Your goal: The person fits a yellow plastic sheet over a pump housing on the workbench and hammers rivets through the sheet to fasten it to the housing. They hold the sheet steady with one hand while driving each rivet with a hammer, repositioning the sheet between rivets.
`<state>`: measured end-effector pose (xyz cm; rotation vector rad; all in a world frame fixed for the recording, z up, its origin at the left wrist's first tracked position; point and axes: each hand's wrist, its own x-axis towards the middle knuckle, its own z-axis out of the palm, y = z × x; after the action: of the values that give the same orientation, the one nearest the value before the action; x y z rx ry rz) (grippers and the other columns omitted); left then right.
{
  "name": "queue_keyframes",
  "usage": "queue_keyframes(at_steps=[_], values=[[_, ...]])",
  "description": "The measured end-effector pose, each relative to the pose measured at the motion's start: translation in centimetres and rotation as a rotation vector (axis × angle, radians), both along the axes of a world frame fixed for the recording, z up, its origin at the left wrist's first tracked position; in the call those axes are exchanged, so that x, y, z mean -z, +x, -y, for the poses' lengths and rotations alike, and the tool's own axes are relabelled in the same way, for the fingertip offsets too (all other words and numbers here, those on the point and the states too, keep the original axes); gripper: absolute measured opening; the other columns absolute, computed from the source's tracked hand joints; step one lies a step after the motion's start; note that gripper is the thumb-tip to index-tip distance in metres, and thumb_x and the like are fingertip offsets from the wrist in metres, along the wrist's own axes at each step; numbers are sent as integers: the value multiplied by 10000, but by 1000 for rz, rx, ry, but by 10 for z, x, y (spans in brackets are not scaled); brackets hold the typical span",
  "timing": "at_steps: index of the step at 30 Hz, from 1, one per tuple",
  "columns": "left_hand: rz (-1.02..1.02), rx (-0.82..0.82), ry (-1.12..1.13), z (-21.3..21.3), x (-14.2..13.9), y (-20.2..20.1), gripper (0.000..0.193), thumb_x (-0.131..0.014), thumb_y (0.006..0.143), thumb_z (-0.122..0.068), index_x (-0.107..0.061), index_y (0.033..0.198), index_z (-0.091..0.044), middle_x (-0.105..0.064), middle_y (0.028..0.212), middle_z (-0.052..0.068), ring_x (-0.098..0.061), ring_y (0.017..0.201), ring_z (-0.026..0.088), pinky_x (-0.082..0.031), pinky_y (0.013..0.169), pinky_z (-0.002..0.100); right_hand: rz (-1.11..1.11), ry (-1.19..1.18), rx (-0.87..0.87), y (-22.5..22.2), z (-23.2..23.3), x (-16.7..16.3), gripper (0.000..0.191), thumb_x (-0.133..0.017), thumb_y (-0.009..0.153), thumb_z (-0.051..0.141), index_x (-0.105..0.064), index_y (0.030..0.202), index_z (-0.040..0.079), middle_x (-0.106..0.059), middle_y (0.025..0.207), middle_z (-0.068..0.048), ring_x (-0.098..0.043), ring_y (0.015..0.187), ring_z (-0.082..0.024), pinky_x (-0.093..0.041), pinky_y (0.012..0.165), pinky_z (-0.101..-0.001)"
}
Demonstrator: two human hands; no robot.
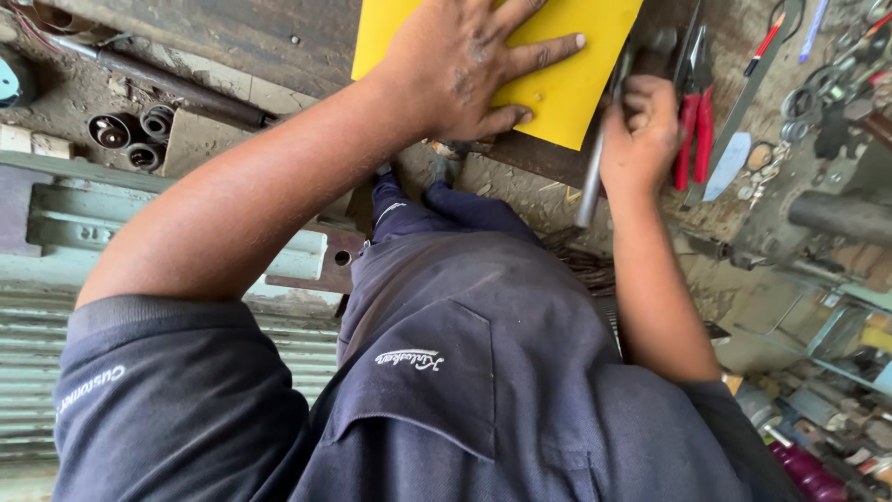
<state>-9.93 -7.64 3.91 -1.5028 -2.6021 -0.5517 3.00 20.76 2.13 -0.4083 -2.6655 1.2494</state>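
Dusty workbench (232,37): left hand (465,60) flat on yellow sheet (567,88).

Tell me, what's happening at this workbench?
A person in dark work clothes leans over a cluttered bench. The left hand presses flat on a yellow sheet, pinning it to the bench. The right hand grips a grey metal tool right at the sheet's near edge; its working end is hidden. Red-handled pliers lie just beside that hand, untouched.
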Motion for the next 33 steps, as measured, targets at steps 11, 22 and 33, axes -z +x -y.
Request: queue_keyframes(at_steps=[11,22,33], values=[[82,35,-36,0,-5,-3,912,-644,869,-712,-330,1640,-340,-583,1212,150,-581,1075,305,-442,844,442,-190,569,-598,-24,80,-88,180,-819,916,50,-693,1041,20,-632,1072,-109,-603,970,-307,-522,853,-412],[124,29,53,1,4,-3,885,-702,843,-661,-436,1613,-314,-562,1316,123,-555,1178,295,-432,904,449,-133,553,-589,-45,81,-86,90,-763,957,-11,-687,998,16,-653,1045,-96,-650,983,-288,-536,878,-411],[90,-4,72,-3,6,-1,919,-711,812,-682,-432,1620,-345,-456,1527,120,-476,1309,316,-387,979,492,-103,512,-602,-36,84,-93,167,-777,932,-17,-720,1087,6,-641,1078,-140,-630,1007,-313,-527,883,-415]])
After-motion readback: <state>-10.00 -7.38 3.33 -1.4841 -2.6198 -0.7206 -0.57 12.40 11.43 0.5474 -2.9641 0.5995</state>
